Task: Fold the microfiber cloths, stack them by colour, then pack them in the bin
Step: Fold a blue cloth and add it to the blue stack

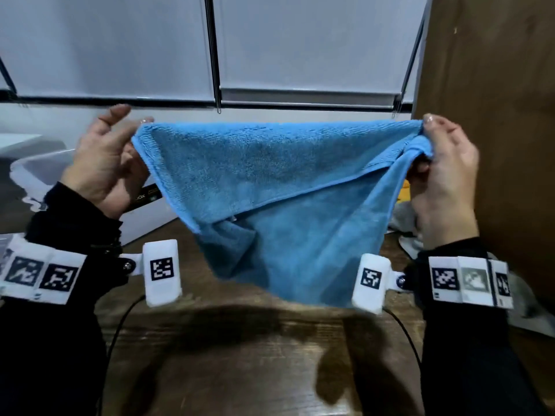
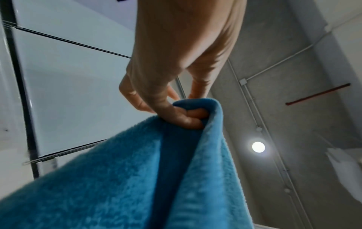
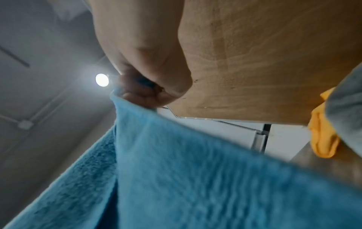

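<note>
Blue microfiber cloth (image 1: 270,187) held up in the air above wooden table (image 1: 240,355), left hand (image 1: 102,163) pinching one top corner, right hand (image 1: 444,175) pinching the other, rest hanging loosely folded.

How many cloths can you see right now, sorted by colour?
Blue cloth: 1, held up by the left hand and the right hand
Yellow cloth: 1
Grey cloth: 1
Total: 3
</note>
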{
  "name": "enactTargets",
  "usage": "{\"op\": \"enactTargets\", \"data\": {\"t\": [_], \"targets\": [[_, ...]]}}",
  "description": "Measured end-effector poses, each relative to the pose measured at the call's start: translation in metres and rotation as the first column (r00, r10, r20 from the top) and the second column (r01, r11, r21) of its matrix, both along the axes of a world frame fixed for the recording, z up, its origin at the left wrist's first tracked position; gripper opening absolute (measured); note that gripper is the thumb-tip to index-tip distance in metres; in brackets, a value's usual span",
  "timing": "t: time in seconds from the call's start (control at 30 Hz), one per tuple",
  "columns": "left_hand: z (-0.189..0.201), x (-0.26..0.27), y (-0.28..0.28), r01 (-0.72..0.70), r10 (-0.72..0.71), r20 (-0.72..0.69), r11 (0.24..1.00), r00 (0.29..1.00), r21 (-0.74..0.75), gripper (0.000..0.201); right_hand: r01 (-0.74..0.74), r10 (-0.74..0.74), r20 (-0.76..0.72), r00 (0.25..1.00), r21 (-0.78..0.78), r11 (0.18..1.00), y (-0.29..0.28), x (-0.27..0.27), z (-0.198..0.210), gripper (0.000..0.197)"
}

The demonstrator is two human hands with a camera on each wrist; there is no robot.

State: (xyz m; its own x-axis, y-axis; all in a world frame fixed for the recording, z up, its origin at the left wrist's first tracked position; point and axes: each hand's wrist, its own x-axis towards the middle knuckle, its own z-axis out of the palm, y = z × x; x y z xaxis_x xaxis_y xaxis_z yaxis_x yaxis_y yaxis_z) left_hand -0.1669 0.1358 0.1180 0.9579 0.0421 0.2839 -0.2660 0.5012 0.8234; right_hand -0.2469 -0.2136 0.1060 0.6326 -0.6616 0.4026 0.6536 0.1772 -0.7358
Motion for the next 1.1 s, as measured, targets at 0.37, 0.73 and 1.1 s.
{"op": "enactTargets", "data": {"t": [0.37, 0.73, 1.1], "targets": [[-0.087, 0.048, -0.022, 0.118, 0.253, -0.34, 0.62, 0.906, 0.776, 0.047, -0.366, -0.056, -0.812, 0.581, -0.322, 0.873, -0.016, 0.062, -0.088, 0.031], [-0.14, 0.025, -0.061, 0.482, -0.225, -0.596, -0.405, 0.771, 0.777, 0.059, -0.963, -0.482, -0.834, 0.268, -0.25, -0.103, 0.057, 0.036, -0.11, 0.079], [-0.127, 0.043, -0.036, 0.394, -0.544, -0.351, -0.04, 0.762, 0.918, 0.04, -0.968, -0.502, -0.827, 0.252, -0.204, -0.149, 0.061, 0.036, -0.116, 0.106]]}}
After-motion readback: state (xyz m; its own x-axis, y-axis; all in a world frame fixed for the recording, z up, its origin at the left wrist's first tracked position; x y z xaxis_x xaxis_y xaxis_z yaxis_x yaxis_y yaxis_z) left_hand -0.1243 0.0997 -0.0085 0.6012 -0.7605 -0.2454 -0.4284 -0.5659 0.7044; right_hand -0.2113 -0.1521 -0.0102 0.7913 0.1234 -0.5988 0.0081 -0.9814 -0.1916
